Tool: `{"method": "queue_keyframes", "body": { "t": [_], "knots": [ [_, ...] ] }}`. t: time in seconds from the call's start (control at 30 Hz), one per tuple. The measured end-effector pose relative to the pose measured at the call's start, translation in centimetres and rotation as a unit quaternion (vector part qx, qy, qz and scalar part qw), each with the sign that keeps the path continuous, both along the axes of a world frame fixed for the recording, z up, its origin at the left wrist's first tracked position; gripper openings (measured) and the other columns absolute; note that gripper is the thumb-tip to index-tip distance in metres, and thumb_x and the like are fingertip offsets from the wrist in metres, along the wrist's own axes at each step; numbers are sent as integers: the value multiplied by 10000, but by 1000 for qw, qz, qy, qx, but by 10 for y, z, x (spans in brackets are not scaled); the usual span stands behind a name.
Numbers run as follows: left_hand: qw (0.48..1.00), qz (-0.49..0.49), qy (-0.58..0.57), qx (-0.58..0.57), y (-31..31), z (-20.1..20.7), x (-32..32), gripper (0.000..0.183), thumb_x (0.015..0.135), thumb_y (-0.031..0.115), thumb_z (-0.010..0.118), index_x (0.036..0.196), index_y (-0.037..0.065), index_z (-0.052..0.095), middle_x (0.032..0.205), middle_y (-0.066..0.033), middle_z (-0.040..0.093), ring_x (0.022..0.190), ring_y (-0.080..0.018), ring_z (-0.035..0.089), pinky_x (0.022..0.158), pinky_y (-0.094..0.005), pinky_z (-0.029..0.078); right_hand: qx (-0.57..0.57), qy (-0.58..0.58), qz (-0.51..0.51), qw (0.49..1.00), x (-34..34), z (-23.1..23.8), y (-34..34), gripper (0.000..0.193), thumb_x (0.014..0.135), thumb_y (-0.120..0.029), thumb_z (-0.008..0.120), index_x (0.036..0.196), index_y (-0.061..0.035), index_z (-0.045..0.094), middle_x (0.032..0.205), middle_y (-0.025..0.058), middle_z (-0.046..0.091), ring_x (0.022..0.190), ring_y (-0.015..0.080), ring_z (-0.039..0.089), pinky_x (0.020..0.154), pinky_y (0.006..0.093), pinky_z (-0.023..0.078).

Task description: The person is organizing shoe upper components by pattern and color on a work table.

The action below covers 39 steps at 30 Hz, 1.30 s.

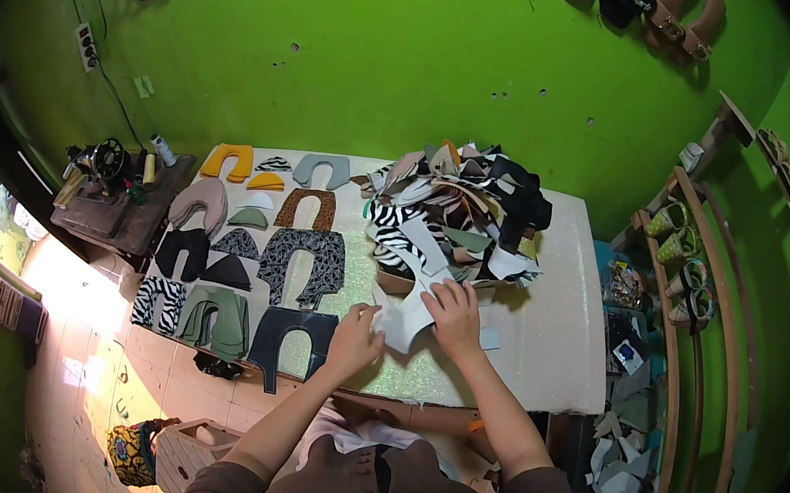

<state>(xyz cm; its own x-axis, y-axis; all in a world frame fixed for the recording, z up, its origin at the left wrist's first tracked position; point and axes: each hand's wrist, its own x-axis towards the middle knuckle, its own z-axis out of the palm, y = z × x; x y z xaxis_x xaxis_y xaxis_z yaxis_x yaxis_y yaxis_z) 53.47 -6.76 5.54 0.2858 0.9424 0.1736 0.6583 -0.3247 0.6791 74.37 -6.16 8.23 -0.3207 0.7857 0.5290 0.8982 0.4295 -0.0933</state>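
Observation:
My left hand [354, 336] and my right hand [454, 317] both grip a pale grey cut shoe-upper piece [403, 321] that lies flat on the glittery white table [539, 351]. Just beyond my hands rises a big heap of mixed cut pieces [457, 217], zebra-striped, black, beige and white. To the left, sorted horseshoe-shaped pieces lie in rows: a dark navy one [293, 332] right beside my left hand, a grey patterned one [303, 265], a green stack [218, 317] and a zebra one [158, 302].
A black sewing machine [104, 162] stands on a small dark table at the left. A wooden rack with sandals [689, 270] stands at the right, with scrap pieces [624, 458] on the floor below. Sandals hang on the green wall [387, 61].

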Motion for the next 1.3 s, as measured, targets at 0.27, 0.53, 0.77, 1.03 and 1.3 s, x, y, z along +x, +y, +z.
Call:
{"method": "queue_keyframes", "body": {
  "t": [0.27,0.53,0.77,1.03,1.3],
  "knots": [
    [984,-143,-47,96,-5,58,2,675,705,185,689,1288,56,374,1294,-203,386,1179,-364,408,988,-373,347,-106,151,45,982,14,71,2,217,646,-112,603,860,-93,634,849,61,583,826,268,569,740,372,447],
    [955,-28,-281,-88,-11,63,20,225,905,133,504,1076,6,573,901,-78,638,821,-93,527,773,-245,429,-193,284,72,937,33,112,3,225,675,-58,632,899,-55,643,896,78,625,809,226,622,706,292,482],
    [777,-10,-544,-316,-4,69,16,332,920,201,480,1166,-22,481,1052,-163,614,920,-186,600,824,-298,475,-294,523,87,795,35,71,3,412,745,-135,714,1112,-31,557,1003,41,615,865,114,582,760,251,459],
    [746,-28,-565,-353,-1,76,6,347,913,194,487,1198,-1,451,1057,-180,604,956,-206,599,852,-328,480,-252,615,84,743,22,44,14,385,817,-88,637,1169,-6,503,971,44,613,830,95,563,733,236,465],
    [683,-56,-621,-380,5,87,-9,773,877,640,181,1276,14,395,1150,-182,546,1009,-334,569,929,-435,422,-205,558,56,802,29,69,16,336,839,-106,609,1133,30,520,961,63,627,829,99,581,722,229,466]
  ]
}}
